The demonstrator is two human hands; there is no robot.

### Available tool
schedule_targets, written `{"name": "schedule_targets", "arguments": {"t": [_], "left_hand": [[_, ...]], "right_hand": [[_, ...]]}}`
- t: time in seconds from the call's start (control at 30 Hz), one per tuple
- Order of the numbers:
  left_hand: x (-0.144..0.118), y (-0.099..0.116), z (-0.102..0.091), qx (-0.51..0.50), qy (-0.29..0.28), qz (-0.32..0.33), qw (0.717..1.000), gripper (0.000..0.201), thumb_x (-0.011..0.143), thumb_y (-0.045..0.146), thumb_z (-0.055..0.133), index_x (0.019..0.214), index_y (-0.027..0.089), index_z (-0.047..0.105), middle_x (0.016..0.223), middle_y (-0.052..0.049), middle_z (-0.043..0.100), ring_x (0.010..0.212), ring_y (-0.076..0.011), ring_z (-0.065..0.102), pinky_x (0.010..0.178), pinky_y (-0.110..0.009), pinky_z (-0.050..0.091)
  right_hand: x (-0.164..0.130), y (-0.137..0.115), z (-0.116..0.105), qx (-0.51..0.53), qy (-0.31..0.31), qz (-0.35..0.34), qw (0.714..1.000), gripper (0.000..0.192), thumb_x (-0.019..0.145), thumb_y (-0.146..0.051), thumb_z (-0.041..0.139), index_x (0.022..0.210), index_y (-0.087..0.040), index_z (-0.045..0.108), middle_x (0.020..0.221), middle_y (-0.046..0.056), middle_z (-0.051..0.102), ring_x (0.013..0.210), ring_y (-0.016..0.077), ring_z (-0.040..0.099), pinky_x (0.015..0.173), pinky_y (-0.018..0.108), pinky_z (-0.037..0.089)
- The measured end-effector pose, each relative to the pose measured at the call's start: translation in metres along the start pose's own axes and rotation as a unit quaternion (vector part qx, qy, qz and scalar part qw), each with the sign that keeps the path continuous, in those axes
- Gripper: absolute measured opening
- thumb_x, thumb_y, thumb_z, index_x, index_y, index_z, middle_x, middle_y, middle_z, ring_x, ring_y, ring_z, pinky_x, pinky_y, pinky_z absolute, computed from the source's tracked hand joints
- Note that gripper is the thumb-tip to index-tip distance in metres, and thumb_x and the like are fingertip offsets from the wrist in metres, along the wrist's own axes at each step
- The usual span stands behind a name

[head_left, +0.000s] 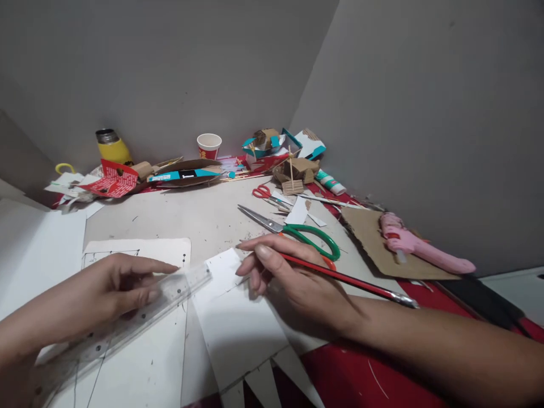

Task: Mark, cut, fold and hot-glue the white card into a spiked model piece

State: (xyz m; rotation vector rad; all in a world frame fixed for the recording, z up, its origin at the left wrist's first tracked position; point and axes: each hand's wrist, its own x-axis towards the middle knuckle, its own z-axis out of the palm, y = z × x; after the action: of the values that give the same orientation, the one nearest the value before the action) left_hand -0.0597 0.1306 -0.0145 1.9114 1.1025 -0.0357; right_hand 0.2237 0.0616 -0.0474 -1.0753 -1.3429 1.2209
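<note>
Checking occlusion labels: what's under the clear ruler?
Through the clear ruler, white paper with pencil lines shows. The left hand presses on the ruler, covering part of it; the sheet beneath the fingers is hidden.

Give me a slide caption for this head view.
Left hand presses clear ruler on white paper; right hand holds red pencil.

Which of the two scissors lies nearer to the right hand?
The green-handled scissors, just beyond the right hand; the red-handled scissors lie farther back.
</note>
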Motion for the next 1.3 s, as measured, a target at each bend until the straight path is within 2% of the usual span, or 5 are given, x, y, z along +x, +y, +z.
{"name": "schedule_targets", "arguments": {"t": [0.23,0.43,0.73,1.0,1.3], "left_hand": [[0.003,0.039,0.028,-0.136,0.165,0.011,0.977,0.054,0.08,0.054,0.064,0.125,0.025,0.06,0.069,0.002,0.06,0.055,-0.015,0.056,0.057,-0.028,0.046],[0.006,0.042,0.062,-0.24,0.108,0.006,0.965,0.051,0.089,0.046,0.059,0.136,0.027,0.05,0.072,0.002,0.062,0.064,-0.0154,0.058,0.066,-0.03,0.048],[0.007,0.041,0.067,-0.336,0.077,-0.014,0.938,0.063,0.083,0.046,0.068,0.139,0.025,0.047,0.067,0.003,0.06,0.057,-0.0127,0.054,0.056,-0.025,0.043],[0.004,0.055,0.061,-0.294,0.247,-0.103,0.918,0.07,0.067,0.052,0.079,0.129,0.027,0.058,0.062,0.006,0.058,0.052,-0.0074,0.038,0.049,-0.018,0.029],[0.004,0.058,0.071,-0.313,0.231,-0.124,0.913,0.068,0.065,0.049,0.081,0.126,0.028,0.06,0.07,0.002,0.064,0.067,-0.0147,0.056,0.054,-0.021,0.039]], "right_hand": [[0.013,0.005,-0.007,0.028,0.032,0.041,0.998,0.029,0.09,-0.037,0.062,0.112,-0.019,0.059,0.099,0.008,0.068,0.071,0.0122,0.062,0.053,0.021,0.054],[0.02,0.001,-0.007,0.16,-0.047,0.131,0.977,0.025,0.082,-0.037,0.069,0.087,-0.016,0.057,0.07,0.002,0.068,0.052,0.0095,0.059,0.042,0.018,0.05],[0.025,0.002,-0.011,0.193,-0.032,0.109,0.975,0.025,0.078,-0.036,0.072,0.083,-0.015,0.058,0.065,0.002,0.068,0.047,0.0081,0.058,0.041,0.017,0.05],[0.036,0.006,-0.018,0.156,0.095,0.051,0.982,0.011,0.089,-0.024,0.054,0.089,-0.016,0.061,0.07,0.003,0.068,0.049,0.0079,0.057,0.039,0.015,0.049],[0.038,0.006,-0.019,0.131,0.094,0.084,0.983,0.011,0.089,-0.015,0.048,0.086,-0.016,0.058,0.067,0.002,0.065,0.047,0.007,0.054,0.037,0.013,0.045]]}}
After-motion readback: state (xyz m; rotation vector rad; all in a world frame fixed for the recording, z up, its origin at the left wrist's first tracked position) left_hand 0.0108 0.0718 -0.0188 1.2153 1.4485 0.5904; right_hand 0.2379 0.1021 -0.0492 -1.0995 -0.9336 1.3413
